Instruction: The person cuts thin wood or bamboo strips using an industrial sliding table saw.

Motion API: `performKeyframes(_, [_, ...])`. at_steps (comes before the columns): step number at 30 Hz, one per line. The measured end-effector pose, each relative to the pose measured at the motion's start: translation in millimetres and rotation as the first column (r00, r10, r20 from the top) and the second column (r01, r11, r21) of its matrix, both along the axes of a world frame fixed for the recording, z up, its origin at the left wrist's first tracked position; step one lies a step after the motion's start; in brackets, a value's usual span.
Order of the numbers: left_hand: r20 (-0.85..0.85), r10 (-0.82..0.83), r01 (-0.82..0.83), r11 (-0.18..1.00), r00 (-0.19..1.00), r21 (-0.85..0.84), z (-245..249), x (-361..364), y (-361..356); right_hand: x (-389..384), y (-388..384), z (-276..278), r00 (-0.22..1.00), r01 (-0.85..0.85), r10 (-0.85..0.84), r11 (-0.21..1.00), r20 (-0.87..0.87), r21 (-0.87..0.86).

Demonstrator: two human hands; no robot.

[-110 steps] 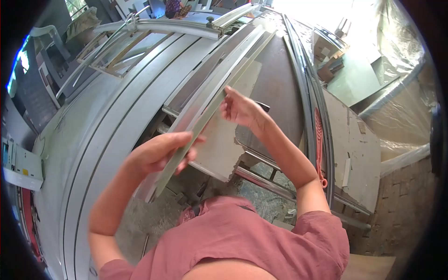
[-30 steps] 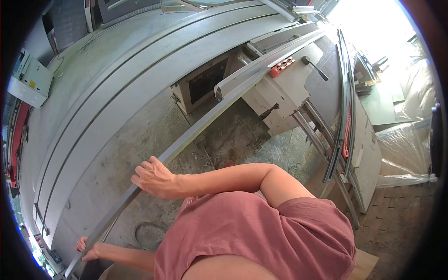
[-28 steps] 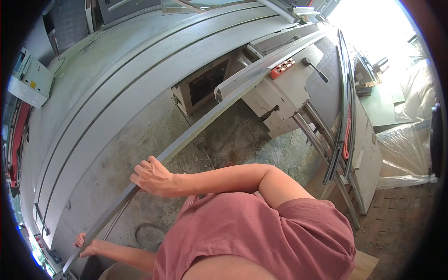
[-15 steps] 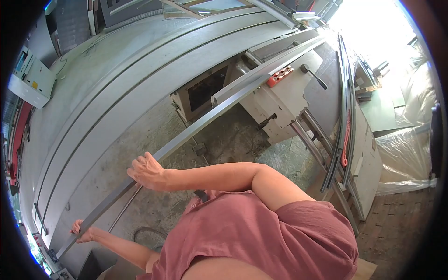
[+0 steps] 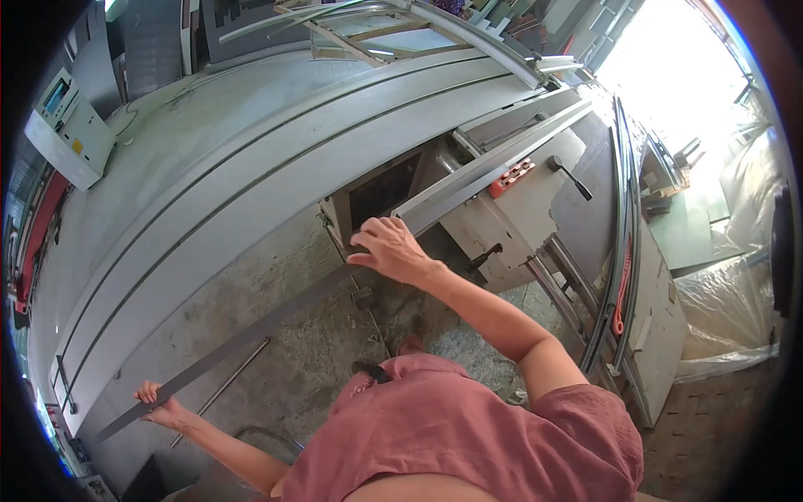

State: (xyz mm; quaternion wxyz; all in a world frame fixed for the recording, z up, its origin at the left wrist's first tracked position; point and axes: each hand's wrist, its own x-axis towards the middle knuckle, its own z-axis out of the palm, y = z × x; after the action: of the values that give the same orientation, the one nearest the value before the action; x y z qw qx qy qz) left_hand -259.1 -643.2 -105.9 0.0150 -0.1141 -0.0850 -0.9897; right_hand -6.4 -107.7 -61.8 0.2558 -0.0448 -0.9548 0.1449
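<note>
Your right hand [image 5: 389,248], having slid forward, is now curling over the metal strip [image 5: 251,335] beside the saw bench [image 5: 523,213]; your left hand [image 5: 159,407] is clasping its tail end.

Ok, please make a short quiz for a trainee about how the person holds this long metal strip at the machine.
1. True or false: both the left hand and the right hand are on the long metal strip.
2. Which hand is nearer the machine? A) left B) right
3. Fill in: the small block on top of the machine is coloured ___.
Key: 1 true; 2 B; 3 red.
</note>
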Motion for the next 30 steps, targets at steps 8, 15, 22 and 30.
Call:
performKeyframes(8, [0.043,-0.044,0.047,0.996,0.998,-0.076,-11.5,0.8,53.0,25.5,59.1,-1.8,0.997,-0.027,0.036,0.991,0.071,-0.129])
performKeyframes(15, [0.226,0.084,-0.053,0.989,0.971,-0.141,-11.1,45.2,121.0,50.7,113.1,0.8,0.998,0.041,-0.043,0.997,0.039,0.069])
performKeyframes(22, [0.361,0.157,-0.09,0.976,0.919,-0.197,-16.1,100.5,226.7,74.7,185.9,4.7,0.947,0.148,-0.18,0.98,0.268,0.133])
performKeyframes(30, [0.322,0.12,-0.064,0.981,0.939,-0.181,-32.4,133.9,287.1,97.9,257.5,6.7,0.881,0.192,-0.244,0.967,0.406,0.165])
